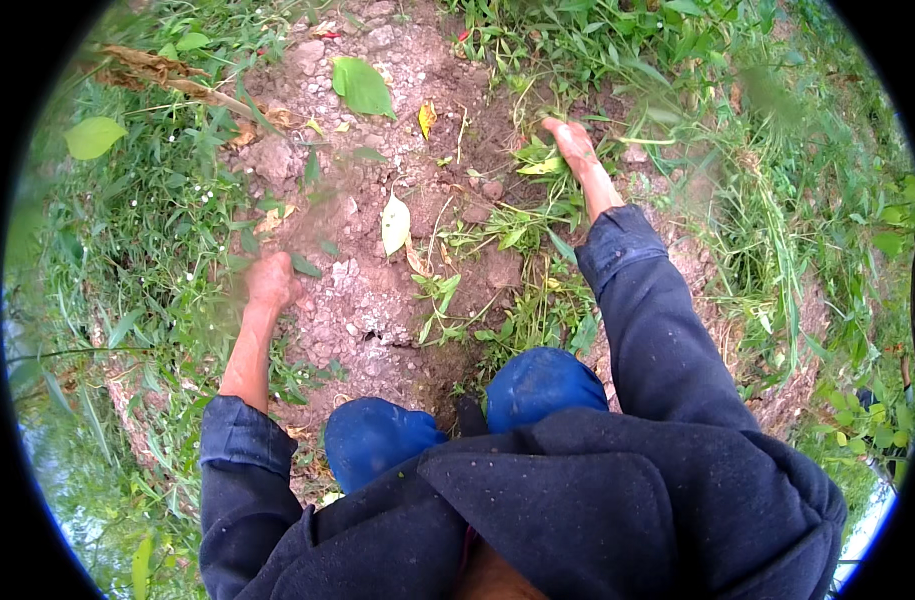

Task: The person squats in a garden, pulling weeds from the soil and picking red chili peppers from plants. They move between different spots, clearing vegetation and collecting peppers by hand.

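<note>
My left hand (272, 282) is curled at the edge of the low green weeds (179, 225), over crumbly reddish soil (367, 292); whether its fingers grip a stem cannot be seen. Farther out on the other side, my right hand (573, 146) reaches down among weeds and leaves beside a yellow-green leaf (541, 166). Its fingers are partly hidden by the plants, and I cannot tell if they hold any. Between the hands, a pale leaf (396, 223), a small yellow leaf (427, 119) and a large green leaf (363, 87) lie on the soil.
My knees in blue trousers (546, 388) are close to the ground. Uprooted-looking weeds (536, 292) lie between the right knee and right hand. A dry brown stalk (209, 94) slants in at the upper left. Long grass (780, 247) stretches along the right, and dense greenery surrounds the soil.
</note>
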The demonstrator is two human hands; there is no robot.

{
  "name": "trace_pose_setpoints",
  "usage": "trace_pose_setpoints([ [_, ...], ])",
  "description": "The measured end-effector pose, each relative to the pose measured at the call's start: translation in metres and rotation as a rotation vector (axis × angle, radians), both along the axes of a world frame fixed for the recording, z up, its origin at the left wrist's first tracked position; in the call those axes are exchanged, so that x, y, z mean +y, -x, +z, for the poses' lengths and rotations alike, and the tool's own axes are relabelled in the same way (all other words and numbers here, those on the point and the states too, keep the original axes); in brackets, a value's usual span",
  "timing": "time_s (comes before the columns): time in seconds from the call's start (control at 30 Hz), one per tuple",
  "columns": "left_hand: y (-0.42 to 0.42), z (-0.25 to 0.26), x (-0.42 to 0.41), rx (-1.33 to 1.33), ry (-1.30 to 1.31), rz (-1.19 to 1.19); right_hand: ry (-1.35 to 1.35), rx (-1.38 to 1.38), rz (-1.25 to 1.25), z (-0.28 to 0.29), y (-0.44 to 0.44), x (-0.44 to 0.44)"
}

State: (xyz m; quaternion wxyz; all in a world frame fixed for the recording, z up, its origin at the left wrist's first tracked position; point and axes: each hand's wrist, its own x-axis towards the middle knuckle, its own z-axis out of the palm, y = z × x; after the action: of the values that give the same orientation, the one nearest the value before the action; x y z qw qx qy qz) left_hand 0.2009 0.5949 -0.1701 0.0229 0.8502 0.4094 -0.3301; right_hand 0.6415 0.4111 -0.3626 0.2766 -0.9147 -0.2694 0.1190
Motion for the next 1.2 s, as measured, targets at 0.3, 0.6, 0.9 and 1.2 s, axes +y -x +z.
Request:
trace_pose_setpoints([
  [0.3, -0.004, 0.008, 0.003, -0.027, 0.081, 0.09, 0.513, -1.052, 0.35, 0.067, 0.02, -0.043],
  [0.6, 0.014, 0.007, -0.007, -0.218, -0.038, -0.074, 0.672, -0.453, -0.05, 0.234, -0.014, -0.397],
  [0.9, 0.011, 0.013, -0.008, -0.122, -0.019, -0.045, 0.806, -0.53, 0.153, 0.307, -0.037, -0.248],
  [1.2, 0.011, -0.002, -0.003, -0.096, -0.007, 0.014, 0.459, -0.418, 0.774, 0.061, 0.103, 0.003],
])
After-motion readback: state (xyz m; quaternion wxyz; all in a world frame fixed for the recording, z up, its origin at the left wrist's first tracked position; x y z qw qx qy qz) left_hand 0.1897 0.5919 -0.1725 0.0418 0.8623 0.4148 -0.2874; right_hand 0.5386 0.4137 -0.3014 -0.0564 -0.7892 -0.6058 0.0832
